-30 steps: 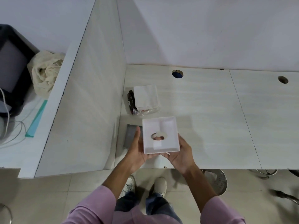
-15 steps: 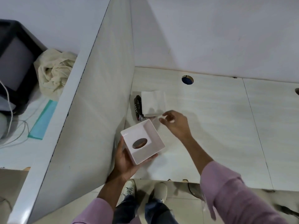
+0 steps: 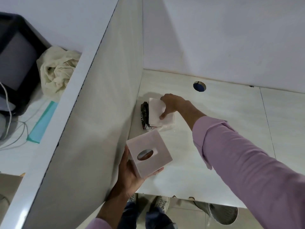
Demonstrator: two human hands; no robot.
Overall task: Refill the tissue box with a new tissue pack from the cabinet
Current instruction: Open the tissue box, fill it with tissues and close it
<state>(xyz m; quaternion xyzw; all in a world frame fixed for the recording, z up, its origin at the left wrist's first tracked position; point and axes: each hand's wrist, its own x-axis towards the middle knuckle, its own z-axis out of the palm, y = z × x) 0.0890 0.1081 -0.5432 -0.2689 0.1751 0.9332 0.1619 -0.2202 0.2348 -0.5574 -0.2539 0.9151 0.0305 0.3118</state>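
While left hand [image 3: 130,176] cradles box [image 3: 149,155], right hand [image 3: 173,104] on tissues [image 3: 155,113]

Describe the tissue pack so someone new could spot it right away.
Start at the desk corner where the side divider meets the back wall. The tissue pack lies flat there, under the right hand. It is a white stack in clear wrap with a dark printed end, unlike the hard white tissue box in the left hand.

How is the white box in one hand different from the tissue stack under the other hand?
The tissue box cover is a hard shell with an oval slot, held tilted in the air by the left hand. The tissue stack is soft and flat, lying on the desk under the right hand. Both are white and roughly square.
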